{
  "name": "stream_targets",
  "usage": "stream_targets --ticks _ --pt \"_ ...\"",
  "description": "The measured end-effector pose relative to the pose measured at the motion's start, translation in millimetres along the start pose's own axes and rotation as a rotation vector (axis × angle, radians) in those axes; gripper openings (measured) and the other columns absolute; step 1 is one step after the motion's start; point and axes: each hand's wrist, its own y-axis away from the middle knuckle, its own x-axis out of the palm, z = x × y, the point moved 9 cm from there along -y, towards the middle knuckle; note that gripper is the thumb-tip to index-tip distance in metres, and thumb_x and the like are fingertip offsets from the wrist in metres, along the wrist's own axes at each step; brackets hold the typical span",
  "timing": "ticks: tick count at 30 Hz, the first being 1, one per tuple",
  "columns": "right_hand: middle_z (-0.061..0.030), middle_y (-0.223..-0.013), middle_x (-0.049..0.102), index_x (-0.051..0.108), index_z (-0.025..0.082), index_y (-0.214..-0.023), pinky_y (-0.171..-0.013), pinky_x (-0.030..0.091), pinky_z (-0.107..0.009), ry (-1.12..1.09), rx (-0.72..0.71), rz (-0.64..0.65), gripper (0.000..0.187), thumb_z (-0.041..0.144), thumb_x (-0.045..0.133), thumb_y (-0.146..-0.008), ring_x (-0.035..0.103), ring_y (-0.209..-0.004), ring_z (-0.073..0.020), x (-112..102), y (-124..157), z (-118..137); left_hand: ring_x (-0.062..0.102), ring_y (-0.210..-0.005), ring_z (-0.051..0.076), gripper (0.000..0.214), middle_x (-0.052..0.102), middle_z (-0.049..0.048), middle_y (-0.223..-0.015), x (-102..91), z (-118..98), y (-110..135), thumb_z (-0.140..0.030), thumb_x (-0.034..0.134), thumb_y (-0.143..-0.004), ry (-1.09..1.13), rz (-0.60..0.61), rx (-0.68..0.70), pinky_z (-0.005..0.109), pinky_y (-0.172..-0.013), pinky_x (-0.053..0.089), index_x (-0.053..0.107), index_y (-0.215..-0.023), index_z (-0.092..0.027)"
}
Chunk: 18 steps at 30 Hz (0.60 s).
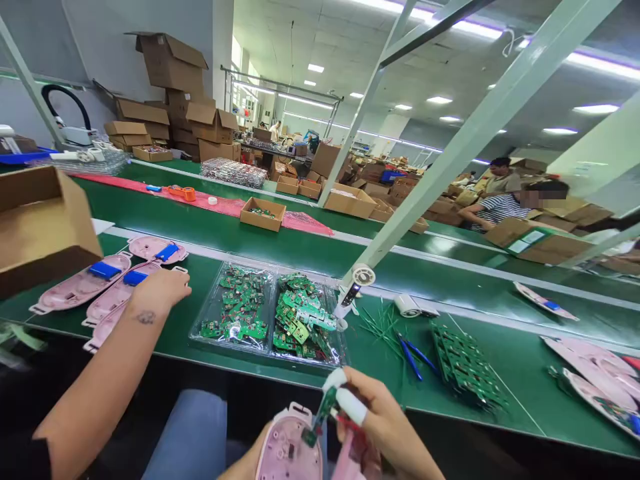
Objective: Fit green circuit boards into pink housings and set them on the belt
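At the bottom edge my left hand [249, 463], mostly out of frame, is closed around the side of a pink plastic shell [289, 445]. The shell's hollow inside faces up. White covers sit on fingertips of my right hand [383, 417], which pinches a small green circuit board [325, 408] over the shell's right side. Red wire shows by the board, and another pink plastic piece [350, 459] lies under my right fingers. Beyond my hands stands a clear tray [197, 331] of loose green boards in two compartments.
A co-worker's tattooed arm [145, 317] reaches over pink shells with blue blocks [103, 270] at left. Right of the tray are a white post [395, 220], green wires [383, 327], blue-handled pliers [411, 357], a board panel [465, 367] and more pink shells [595, 373].
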Motion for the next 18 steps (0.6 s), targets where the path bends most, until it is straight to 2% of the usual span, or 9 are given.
stream_targets --ticks 1,3,6,8,9,11,13,15,18 --pt "0.0041 -0.061 0.055 0.056 0.018 -0.082 -0.049 0.037 -0.020 -0.056 0.009 -0.050 0.027 0.045 0.059 -0.084 0.050 -0.048 -0.0085 -13 1 -2 0.054 -0.123 0.023 0.033 0.066 0.0023 -0.088 -22.6 -8 -22 -0.016 0.054 -0.090 -0.033 -0.046 0.004 0.045 -0.098 0.046 0.054 -0.057 -0.013" --pt "0.0040 -0.058 0.057 0.056 0.018 -0.086 -0.045 0.035 -0.019 -0.122 -0.001 -0.190 0.032 0.049 0.063 -0.081 0.050 -0.044 -0.0084 -41 5 -3 0.039 -0.137 0.024 0.040 0.062 0.0004 -0.076 -49.9 -14 -57 -0.002 0.048 -0.087 -0.081 -0.108 0.001 0.047 -0.104 0.040 0.049 -0.049 -0.013" --pt "0.0043 -0.055 0.057 0.057 0.019 -0.094 -0.044 0.035 -0.018 -0.101 -0.026 -0.414 0.035 0.051 0.065 -0.080 0.048 -0.044 -0.0089 -71 10 5 0.040 -0.137 0.025 0.037 0.064 0.0005 -0.076 -58.5 -11 -79 0.002 0.051 -0.084 -0.105 -0.157 -0.002 0.050 -0.105 0.039 0.051 -0.050 -0.012" --pt "0.0041 -0.058 0.057 0.057 0.019 -0.095 -0.046 0.037 -0.019 -0.039 -0.056 -0.439 0.034 0.050 0.063 -0.081 0.049 -0.048 -0.0099 -68 8 16 0.048 -0.131 0.025 0.029 0.068 0.0027 -0.087 -51.6 -7 -74 -0.004 0.053 -0.087 -0.089 -0.155 -0.002 0.049 -0.104 0.041 0.059 -0.060 -0.011" --pt "0.0035 -0.062 0.058 0.057 0.019 -0.094 -0.048 0.039 -0.020 0.000 -0.073 -0.393 0.031 0.048 0.061 -0.082 0.050 -0.051 -0.0105 -59 4 22 0.051 -0.127 0.024 0.022 0.068 0.0042 -0.095 -44.8 -3 -67 -0.010 0.054 -0.089 -0.073 -0.143 -0.003 0.048 -0.103 0.043 0.063 -0.068 -0.012" --pt "0.0023 -0.068 0.058 0.059 0.019 -0.090 -0.054 0.042 -0.022 0.100 -0.103 -0.212 0.023 0.041 0.056 -0.085 0.051 -0.057 -0.0113 -28 -6 31 0.056 -0.119 0.022 0.010 0.066 0.0068 -0.115 -23.0 9 -40 -0.023 0.059 -0.089 -0.029 -0.096 -0.009 0.046 -0.099 0.047 0.067 -0.092 -0.018" --pt "0.0020 -0.072 0.057 0.060 0.018 -0.084 -0.059 0.041 -0.021 0.224 -0.099 -0.013 0.015 0.030 0.050 -0.086 0.050 -0.063 -0.0111 8 -14 32 0.058 -0.113 0.023 0.028 0.060 0.0088 -0.128 10.3 29 2 -0.034 0.059 -0.089 0.022 -0.026 -0.017 0.047 -0.096 0.049 0.062 -0.114 -0.022" --pt "0.0027 -0.072 0.058 0.059 0.018 -0.081 -0.062 0.038 -0.021 0.349 -0.074 0.132 0.013 0.020 0.047 -0.084 0.048 -0.065 -0.0107 40 -19 26 0.058 -0.114 0.025 0.036 0.057 0.0098 -0.131 51.1 56 51 -0.037 0.060 -0.089 0.062 0.071 -0.043 0.049 -0.096 0.049 0.058 -0.122 -0.022" --pt "0.0043 -0.069 0.056 0.056 0.019 -0.073 -0.059 0.031 -0.021 0.531 -0.055 0.262 0.012 0.012 0.049 -0.080 0.044 -0.062 -0.0096 77 -26 11 0.057 -0.113 0.025 0.036 0.056 0.0094 -0.131 102.8 92 116 -0.037 0.059 -0.089 0.113 0.199 -0.075 0.048 -0.095 0.050 0.057 -0.122 -0.023"
